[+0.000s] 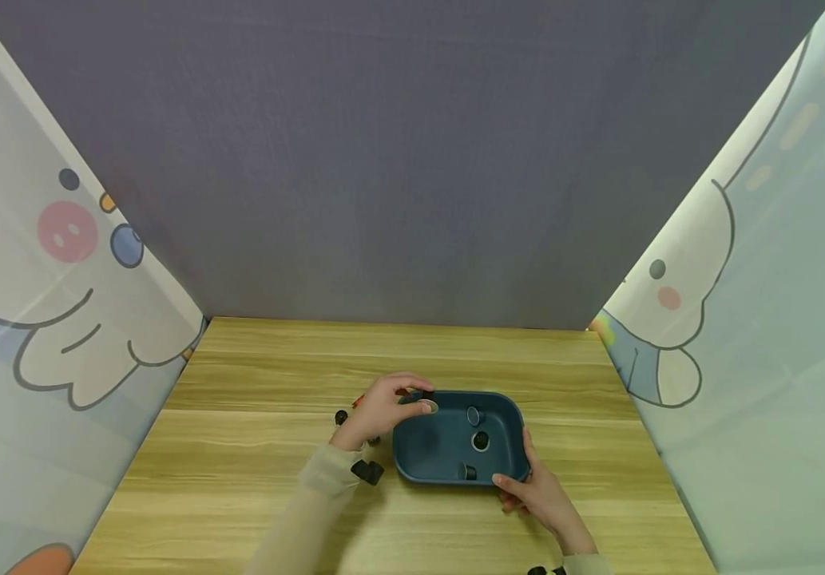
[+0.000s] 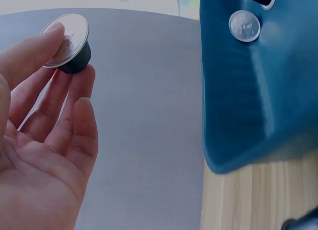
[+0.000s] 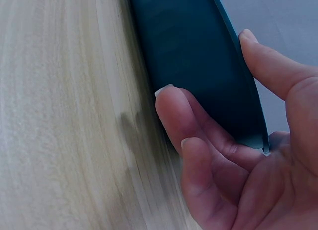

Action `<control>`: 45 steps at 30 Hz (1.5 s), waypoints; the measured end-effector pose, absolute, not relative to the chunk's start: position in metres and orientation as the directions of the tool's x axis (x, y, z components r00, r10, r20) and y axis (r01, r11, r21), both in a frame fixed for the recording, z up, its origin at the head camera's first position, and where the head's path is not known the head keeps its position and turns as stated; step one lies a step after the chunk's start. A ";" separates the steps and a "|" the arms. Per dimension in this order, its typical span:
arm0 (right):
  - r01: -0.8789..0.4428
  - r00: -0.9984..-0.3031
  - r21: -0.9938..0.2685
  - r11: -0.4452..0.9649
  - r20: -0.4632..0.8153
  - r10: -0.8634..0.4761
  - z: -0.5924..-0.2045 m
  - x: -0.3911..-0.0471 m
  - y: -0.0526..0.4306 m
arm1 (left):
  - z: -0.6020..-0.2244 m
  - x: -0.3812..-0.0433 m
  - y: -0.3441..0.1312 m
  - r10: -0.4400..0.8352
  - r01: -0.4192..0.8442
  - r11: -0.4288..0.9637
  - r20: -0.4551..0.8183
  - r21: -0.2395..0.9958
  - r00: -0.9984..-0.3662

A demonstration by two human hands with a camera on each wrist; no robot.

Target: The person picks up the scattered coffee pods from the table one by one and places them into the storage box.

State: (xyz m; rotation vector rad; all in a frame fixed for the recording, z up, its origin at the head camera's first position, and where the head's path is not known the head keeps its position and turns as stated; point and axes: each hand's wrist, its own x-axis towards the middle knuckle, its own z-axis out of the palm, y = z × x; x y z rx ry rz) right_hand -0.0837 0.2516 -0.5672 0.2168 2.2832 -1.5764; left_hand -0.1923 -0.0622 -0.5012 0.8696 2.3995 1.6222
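Observation:
My left hand [image 1: 381,409] pinches a coffee capsule [image 2: 75,43] between thumb and fingertips, its silver foil lid against the thumb and its dark cup against the fingers. In the head view this capsule hangs over the far left corner of a dark blue rectangular tub [image 1: 426,455]. Inside the tub lie three more capsules: one on its side [image 1: 475,415], one with its dark base up [image 1: 480,441], and another on its side near the front wall [image 1: 467,472]. My right hand [image 1: 537,487] grips the tub's near right corner, thumb at the rim and fingers curled below along the outer wall.
Left of the tub, partly hidden by my left hand and forearm, several small things lie on the wooden table [image 1: 239,431], among them a dark capsule [image 1: 341,417] and a red piece [image 1: 358,400]. A grey wall [image 1: 412,200] rises behind the table; printed cartoon curtains [image 1: 764,319] flank it.

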 end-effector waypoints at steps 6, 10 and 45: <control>0.326 -0.923 -0.865 0.381 -0.378 -0.069 -0.567 -0.084 0.252 | -0.497 -0.197 -0.046 0.556 0.428 0.274 0.221 0.861 -0.801; 0.332 -0.922 -0.860 0.387 -0.382 -0.059 -0.567 -0.083 0.251 | -0.498 -0.200 -0.036 0.580 0.450 0.264 0.233 0.853 -0.780; 0.333 -0.920 -0.863 0.379 -0.385 -0.068 -0.567 -0.084 0.251 | -0.527 -0.228 0.026 0.762 0.456 0.271 0.101 0.848 -0.640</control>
